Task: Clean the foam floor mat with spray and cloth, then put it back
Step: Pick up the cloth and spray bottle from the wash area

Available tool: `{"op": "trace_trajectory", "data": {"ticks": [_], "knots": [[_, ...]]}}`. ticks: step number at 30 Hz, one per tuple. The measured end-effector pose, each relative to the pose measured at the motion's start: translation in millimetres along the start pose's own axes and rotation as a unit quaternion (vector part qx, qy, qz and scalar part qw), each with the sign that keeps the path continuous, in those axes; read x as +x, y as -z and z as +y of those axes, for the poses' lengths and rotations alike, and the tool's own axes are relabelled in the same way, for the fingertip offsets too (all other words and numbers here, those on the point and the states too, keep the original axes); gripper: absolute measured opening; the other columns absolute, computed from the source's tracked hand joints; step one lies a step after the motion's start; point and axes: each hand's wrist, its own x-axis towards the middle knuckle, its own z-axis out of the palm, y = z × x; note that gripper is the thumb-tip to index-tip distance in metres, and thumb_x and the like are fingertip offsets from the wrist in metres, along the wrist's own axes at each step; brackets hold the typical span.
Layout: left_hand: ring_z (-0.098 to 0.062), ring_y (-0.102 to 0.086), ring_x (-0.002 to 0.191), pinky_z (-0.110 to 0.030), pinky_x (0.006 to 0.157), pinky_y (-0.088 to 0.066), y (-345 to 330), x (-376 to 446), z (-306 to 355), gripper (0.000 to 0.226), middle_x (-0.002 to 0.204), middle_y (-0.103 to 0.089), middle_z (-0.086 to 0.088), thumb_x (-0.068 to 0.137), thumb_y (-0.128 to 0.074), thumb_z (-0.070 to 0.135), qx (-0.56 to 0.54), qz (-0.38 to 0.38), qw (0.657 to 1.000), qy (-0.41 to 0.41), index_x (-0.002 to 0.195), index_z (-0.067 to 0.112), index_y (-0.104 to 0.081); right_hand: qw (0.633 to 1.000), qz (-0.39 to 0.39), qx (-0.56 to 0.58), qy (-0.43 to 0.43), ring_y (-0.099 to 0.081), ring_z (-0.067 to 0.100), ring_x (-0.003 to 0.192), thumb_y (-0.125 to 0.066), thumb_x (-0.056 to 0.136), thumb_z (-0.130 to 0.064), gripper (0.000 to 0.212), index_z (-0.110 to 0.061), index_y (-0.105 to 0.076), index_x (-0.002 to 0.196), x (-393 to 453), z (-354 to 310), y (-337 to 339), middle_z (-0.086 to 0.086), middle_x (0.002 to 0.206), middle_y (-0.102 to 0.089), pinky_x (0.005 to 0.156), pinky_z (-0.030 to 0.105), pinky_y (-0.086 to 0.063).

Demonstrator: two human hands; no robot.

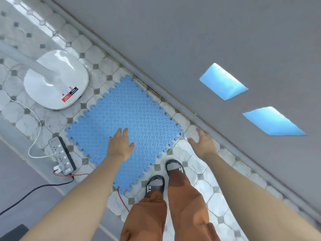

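Note:
A blue foam floor mat [132,119] with jigsaw edges lies flat on the tiled floor, close to the grey wall. My left hand [120,143] reaches down over the mat's near half, fingers spread and empty. My right hand [202,142] hangs open over the tiles just right of the mat's corner, holding nothing. No spray bottle or cloth is in view.
A white fan base [57,80] stands left of the mat. A power strip [62,154] with white, red and black cables lies at the mat's near left. My feet in sandals [165,176] stand at the mat's near edge. The grey wall [208,40] has two blue openings.

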Motion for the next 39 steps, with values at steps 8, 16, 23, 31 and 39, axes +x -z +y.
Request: {"op": "trace_trajectory", "data": {"ticks": [8, 16, 23, 31, 39], "knots": [[-0.028, -0.009, 0.147, -0.046, 0.118, -0.015, -31, -42, 116, 0.07, 0.16, -0.005, -0.013, 0.098, -0.042, 0.042, 0.204, -0.061, 0.963, -0.164, 0.153, 0.015, -0.009, 0.912, 0.052, 0.31, -0.263, -0.044, 0.03, 0.134, -0.053, 0.095, -0.043, 0.056, -0.019, -0.042, 0.144, -127, 164, 11, 0.01, 0.147, -0.047, 0.109, 0.036, -0.033], [-0.029, -0.009, 0.147, -0.044, 0.118, -0.015, -105, -109, 269, 0.068, 0.16, -0.006, -0.014, 0.098, -0.041, 0.043, 0.352, -0.099, 0.871, -0.329, 0.153, 0.015, -0.012, 0.723, 0.125, 0.484, -0.477, -0.053, 0.032, 0.115, -0.051, 0.095, -0.041, 0.051, -0.016, -0.045, 0.139, -304, 331, -50, 0.012, 0.13, -0.057, 0.094, 0.036, -0.04], [-0.029, -0.013, 0.146, -0.043, 0.118, -0.018, -230, -190, 376, 0.07, 0.159, -0.01, -0.015, 0.096, -0.044, 0.042, 0.427, -0.127, 0.779, -0.441, 0.152, 0.014, -0.014, 0.548, 0.171, 0.594, -0.563, -0.054, 0.03, 0.106, -0.057, 0.095, -0.027, 0.039, -0.009, -0.055, 0.129, -396, 394, -138, 0.016, 0.126, -0.06, 0.094, 0.034, -0.04], [-0.029, -0.012, 0.147, -0.043, 0.118, -0.017, -390, -285, 400, 0.07, 0.16, -0.008, -0.015, 0.096, -0.046, 0.04, 0.507, -0.179, 0.662, -0.523, 0.152, 0.012, -0.015, 0.319, 0.212, 0.704, -0.598, -0.047, 0.032, 0.128, -0.066, 0.09, -0.026, 0.057, -0.009, -0.043, 0.14, -422, 418, -239, 0.013, 0.141, -0.049, 0.105, 0.035, -0.035], [-0.029, -0.015, 0.146, -0.043, 0.119, -0.014, -502, -334, 336, 0.067, 0.16, -0.008, -0.014, 0.096, -0.046, 0.039, 0.639, -0.231, 0.469, -0.564, 0.152, 0.016, -0.017, 0.19, 0.297, 0.667, -0.657, -0.039, 0.031, 0.139, -0.068, 0.088, -0.031, 0.074, -0.009, -0.031, 0.149, -425, 455, -319, 0.012, 0.152, -0.04, 0.111, 0.037, -0.031]]}}
